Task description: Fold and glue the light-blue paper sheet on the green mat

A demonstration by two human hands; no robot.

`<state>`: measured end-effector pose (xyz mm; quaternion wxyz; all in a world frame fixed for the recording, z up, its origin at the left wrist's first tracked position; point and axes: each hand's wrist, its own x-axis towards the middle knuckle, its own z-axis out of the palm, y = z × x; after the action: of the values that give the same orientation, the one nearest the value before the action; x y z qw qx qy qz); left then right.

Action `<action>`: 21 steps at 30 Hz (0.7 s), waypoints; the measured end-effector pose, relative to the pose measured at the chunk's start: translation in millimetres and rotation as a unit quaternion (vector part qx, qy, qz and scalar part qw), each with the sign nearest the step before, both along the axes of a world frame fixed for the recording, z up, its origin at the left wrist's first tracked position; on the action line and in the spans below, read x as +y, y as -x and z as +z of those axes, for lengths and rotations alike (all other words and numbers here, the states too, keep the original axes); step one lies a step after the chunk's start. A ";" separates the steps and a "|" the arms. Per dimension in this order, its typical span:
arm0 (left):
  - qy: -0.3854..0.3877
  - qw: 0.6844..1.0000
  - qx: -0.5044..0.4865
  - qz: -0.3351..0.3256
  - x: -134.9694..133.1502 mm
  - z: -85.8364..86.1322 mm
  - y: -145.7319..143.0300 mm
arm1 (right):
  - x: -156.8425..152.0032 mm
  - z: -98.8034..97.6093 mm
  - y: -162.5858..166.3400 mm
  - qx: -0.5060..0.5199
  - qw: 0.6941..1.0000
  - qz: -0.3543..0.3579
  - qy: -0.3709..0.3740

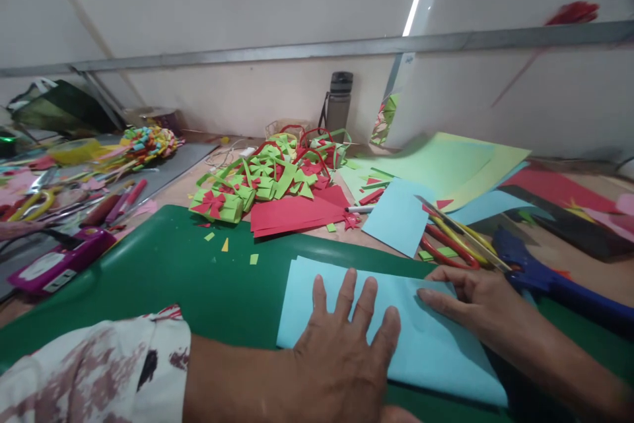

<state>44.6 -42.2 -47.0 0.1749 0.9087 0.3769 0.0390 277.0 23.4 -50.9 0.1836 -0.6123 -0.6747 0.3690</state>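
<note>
A light blue paper sheet point(436, 350) lies on a dark green mat point(198, 278) close in front of me. My left hand point(341, 350) rests flat on the sheet with fingers spread, holding nothing. My right hand point(475, 304) is at the sheet's right edge, fingers stretched along the paper, pressing it down. Just beyond the right hand lie scissors with red and yellow handles point(456, 238) and a blue glue gun point(545, 278).
Red paper sheets point(292, 215) and a heap of green-and-red paper crafts point(262, 179) sit mid-table. Another blue sheet point(396, 215) and large green and yellow sheets point(456, 165) lie to the right. A grey bottle point(339, 103) stands by the wall. Pens and a purple tool point(59, 261) clutter the left.
</note>
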 end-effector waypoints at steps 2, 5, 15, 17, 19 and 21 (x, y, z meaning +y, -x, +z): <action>-0.008 1.000 0.008 -0.016 -1.9 -1.7 -0.4 | -0.6 -1.6 -0.3 -0.012 0.999 0.000 -0.039; -0.042 0.999 0.014 -0.010 -7.2 5.0 -0.9 | -3.3 -0.2 1.4 -0.014 0.998 0.004 -0.059; -0.104 0.995 0.002 0.009 -0.6 14.4 -1.9 | -8.2 0.5 0.1 0.026 0.999 -0.014 -0.028; -0.106 0.994 0.001 0.007 -3.1 20.1 -0.4 | -7.7 0.2 -1.1 0.027 0.999 -0.020 -0.019; -0.079 0.997 0.019 0.018 -5.4 31.3 7.6 | -7.2 0.9 -1.5 0.019 0.999 -0.022 -0.013; -0.029 0.997 0.033 0.063 -4.6 44.0 24.5 | -7.1 1.9 -1.0 0.013 1.000 -0.022 -0.012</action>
<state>20.1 -46.9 -3.0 0.1331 0.8887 0.4378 0.0306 278.0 16.3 -49.1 0.2080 -0.6201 -0.6629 0.3643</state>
